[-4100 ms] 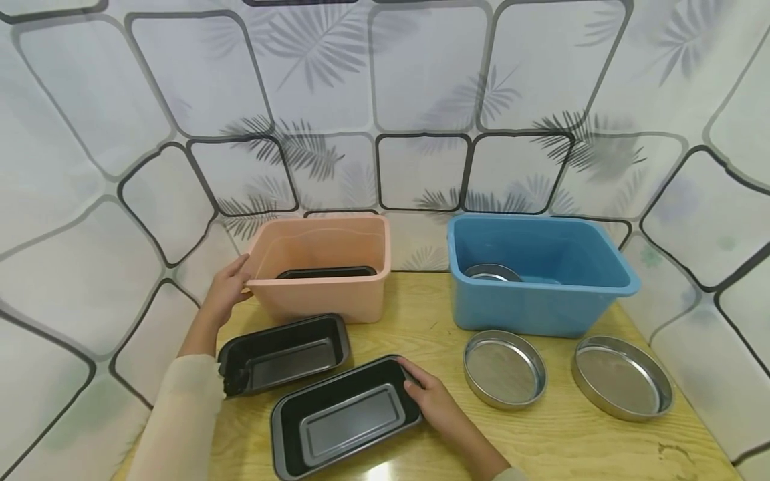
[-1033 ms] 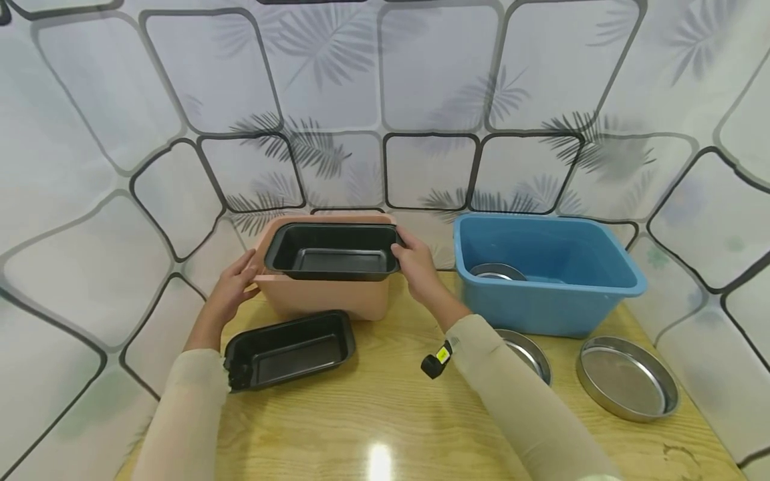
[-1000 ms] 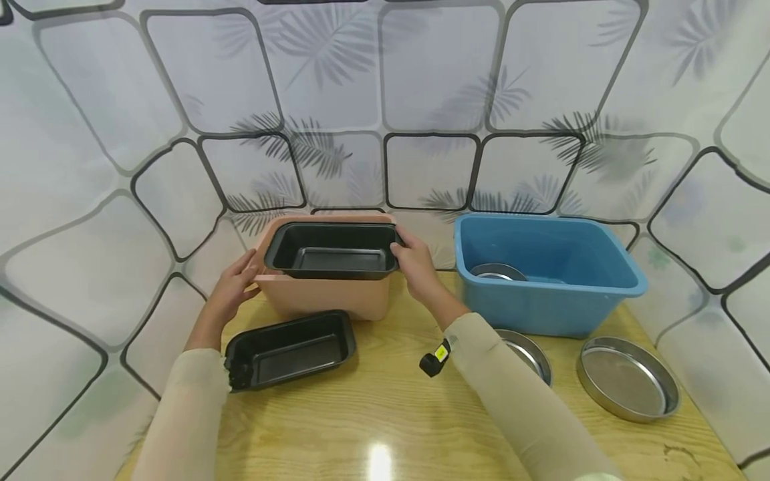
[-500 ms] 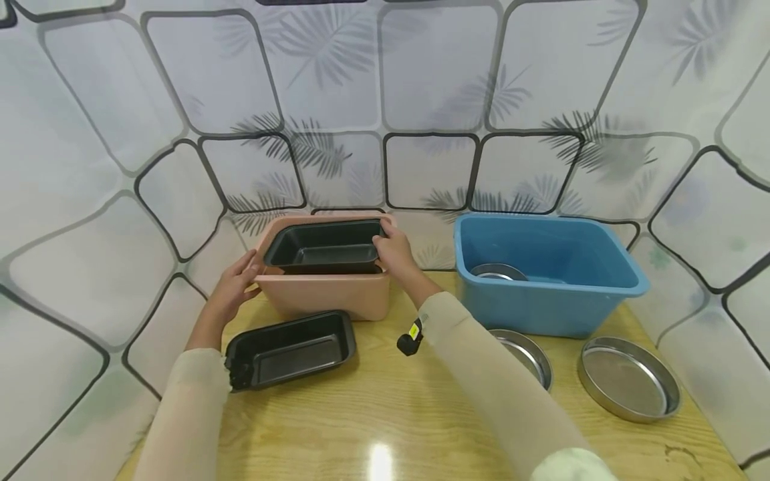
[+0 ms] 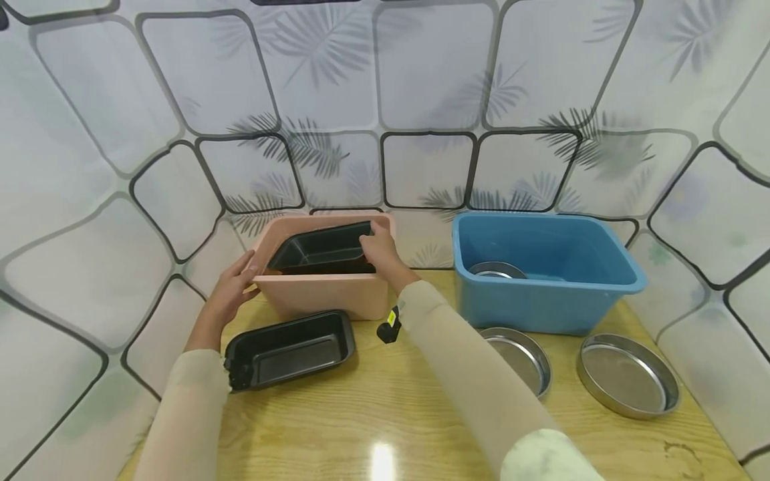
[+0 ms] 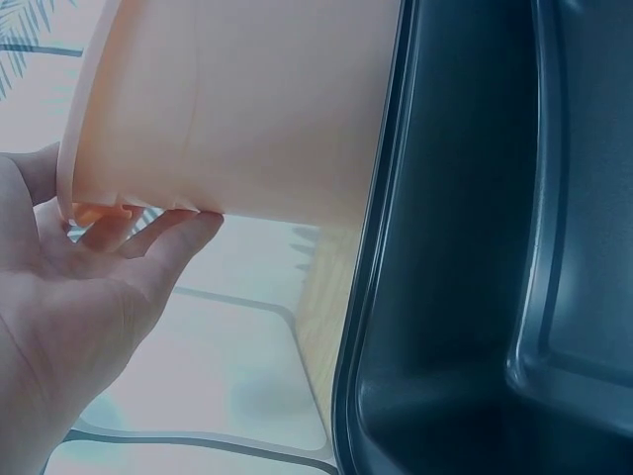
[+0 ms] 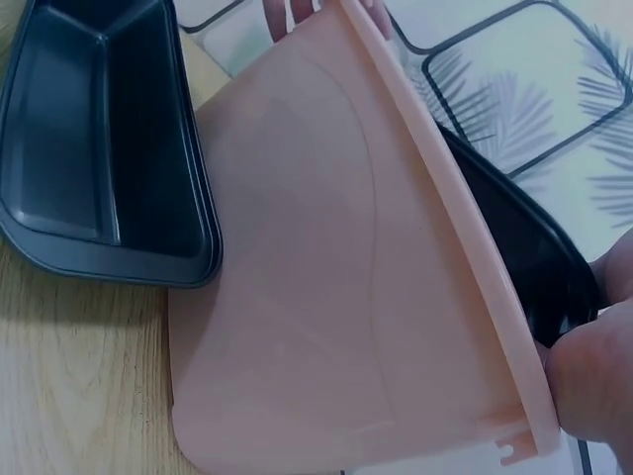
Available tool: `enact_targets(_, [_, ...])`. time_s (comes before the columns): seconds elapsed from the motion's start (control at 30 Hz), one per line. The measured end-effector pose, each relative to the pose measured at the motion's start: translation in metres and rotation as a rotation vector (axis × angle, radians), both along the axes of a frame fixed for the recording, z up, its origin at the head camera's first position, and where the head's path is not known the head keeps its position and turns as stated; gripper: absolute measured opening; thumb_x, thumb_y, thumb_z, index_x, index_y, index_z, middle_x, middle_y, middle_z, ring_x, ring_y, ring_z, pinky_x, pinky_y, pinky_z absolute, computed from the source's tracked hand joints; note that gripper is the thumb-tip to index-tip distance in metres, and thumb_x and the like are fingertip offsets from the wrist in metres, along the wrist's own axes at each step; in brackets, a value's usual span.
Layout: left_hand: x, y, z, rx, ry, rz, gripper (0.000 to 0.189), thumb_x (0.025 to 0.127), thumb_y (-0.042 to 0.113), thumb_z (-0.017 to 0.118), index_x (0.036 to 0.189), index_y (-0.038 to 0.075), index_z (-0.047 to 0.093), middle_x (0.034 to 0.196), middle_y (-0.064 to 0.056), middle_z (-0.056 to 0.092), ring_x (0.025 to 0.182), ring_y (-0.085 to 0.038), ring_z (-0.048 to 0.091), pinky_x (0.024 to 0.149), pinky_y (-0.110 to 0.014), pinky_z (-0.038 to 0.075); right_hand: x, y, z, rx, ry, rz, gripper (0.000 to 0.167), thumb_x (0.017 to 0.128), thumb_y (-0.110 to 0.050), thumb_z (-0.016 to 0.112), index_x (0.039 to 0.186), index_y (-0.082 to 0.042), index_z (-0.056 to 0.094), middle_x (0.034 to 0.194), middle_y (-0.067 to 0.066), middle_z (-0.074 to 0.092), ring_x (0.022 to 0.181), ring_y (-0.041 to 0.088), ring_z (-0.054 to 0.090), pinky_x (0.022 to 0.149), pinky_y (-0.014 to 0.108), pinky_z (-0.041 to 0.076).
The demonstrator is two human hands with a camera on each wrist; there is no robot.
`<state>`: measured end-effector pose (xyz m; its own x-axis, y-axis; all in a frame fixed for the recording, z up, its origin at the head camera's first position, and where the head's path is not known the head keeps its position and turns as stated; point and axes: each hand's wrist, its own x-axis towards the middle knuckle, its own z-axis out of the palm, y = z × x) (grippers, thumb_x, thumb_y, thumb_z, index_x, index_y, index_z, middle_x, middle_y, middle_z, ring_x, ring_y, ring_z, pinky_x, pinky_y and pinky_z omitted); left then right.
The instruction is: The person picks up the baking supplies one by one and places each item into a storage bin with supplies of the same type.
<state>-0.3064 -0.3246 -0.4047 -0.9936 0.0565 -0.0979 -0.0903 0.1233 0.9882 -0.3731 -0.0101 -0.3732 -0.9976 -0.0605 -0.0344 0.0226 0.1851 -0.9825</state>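
In the head view my right hand (image 5: 380, 250) grips the right end of a black loaf pan (image 5: 325, 246). The pan sits tilted, partly inside the peach plastic bin (image 5: 325, 297), its left end lower. From the right wrist, the same loaf pan (image 7: 519, 242) shows above the bin's rim, pinched by my right hand (image 7: 598, 361). My left hand (image 5: 231, 287) holds the bin's left rim; in the left wrist view the thumb of that hand (image 6: 89, 287) is over the rim and its fingers are under it. A second loaf pan (image 5: 295, 354) lies before the bin.
A blue bin (image 5: 517, 307) stands to the right, with a round metal pan (image 5: 498, 270) inside. Two more round pans, one (image 5: 523, 361) partly behind my right sleeve and another (image 5: 628, 377) farther right, lie on the wooden table (image 5: 337, 427). A patterned curtain hangs behind and beside.
My right hand has lifted the loaf pan off the table front and carried it over the peach bin. It has since moved left and lower, tilting into the bin. My left hand stays put.
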Motion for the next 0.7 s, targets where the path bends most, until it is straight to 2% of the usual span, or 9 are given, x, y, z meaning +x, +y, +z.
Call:
enact_targets(0.07, [0.000,0.001,0.000,0.001,-0.006,0.002,0.061,0.111,0.024,0.032,0.163,0.017,0.001,0.168,-0.017,-0.008,0.152,-0.043,0.012,0.121,-0.059,0.021,-0.002,-0.002,-0.001,0.003,-0.006,0.003,0.062,0.104,-0.013,0.048,0.161,-0.010,0.025,0.167,0.005,0.025,0.145,0.025,0.036,0.113,0.042,0.041])
enact_targets(0.1, [0.000,0.001,0.000,0.004,-0.008,0.003,0.061,0.111,0.024,0.032,0.163,0.017,0.002,0.168,-0.017,-0.008,0.152,-0.043,0.012,0.121,-0.059,0.021,-0.004,-0.004,-0.002,0.002,-0.009,0.002,0.062,0.103,-0.013,0.048,0.161,-0.009,0.025,0.167,0.005,0.024,0.149,0.021,0.029,0.117,0.040,0.036])
enact_targets(0.27, [0.000,0.000,0.000,0.011,-0.010,0.014,0.061,0.111,0.024,0.033,0.163,0.018,0.002,0.169,-0.016,-0.009,0.152,-0.043,0.012,0.121,-0.060,0.021,-0.009,-0.012,-0.003,0.069,-0.027,0.004,0.061,0.104,-0.016,0.049,0.160,-0.006,0.025,0.167,0.007,0.024,0.153,0.023,0.022,0.123,0.040,0.029])
enact_targets(0.37, [0.000,-0.001,0.000,0.008,-0.008,0.013,0.061,0.111,0.024,0.033,0.163,0.019,0.002,0.168,-0.016,-0.009,0.152,-0.043,0.012,0.121,-0.060,0.021,-0.010,-0.017,-0.004,0.107,-0.049,-0.001,0.061,0.105,-0.019,0.051,0.160,-0.009,0.027,0.167,0.007,0.025,0.152,0.023,0.026,0.121,0.040,0.031])
enact_targets(0.57, [-0.002,-0.001,-0.001,-0.023,-0.019,0.020,0.060,0.111,0.028,0.031,0.163,0.023,0.001,0.169,-0.013,-0.010,0.153,-0.042,0.011,0.121,-0.058,0.022,-0.007,-0.015,-0.005,0.041,-0.022,0.057,0.063,0.106,-0.013,0.048,0.162,-0.008,0.019,0.168,0.008,0.020,0.154,0.026,0.022,0.123,0.044,0.028])
enact_targets(0.7, [-0.002,0.000,-0.002,-0.024,-0.023,0.022,0.060,0.111,0.027,0.031,0.163,0.023,0.000,0.169,-0.012,-0.012,0.153,-0.042,0.010,0.121,-0.059,0.021,-0.003,-0.011,-0.006,0.022,-0.018,0.078,0.063,0.104,-0.008,0.044,0.161,-0.007,0.020,0.168,0.008,0.020,0.148,0.025,0.032,0.116,0.039,0.035])
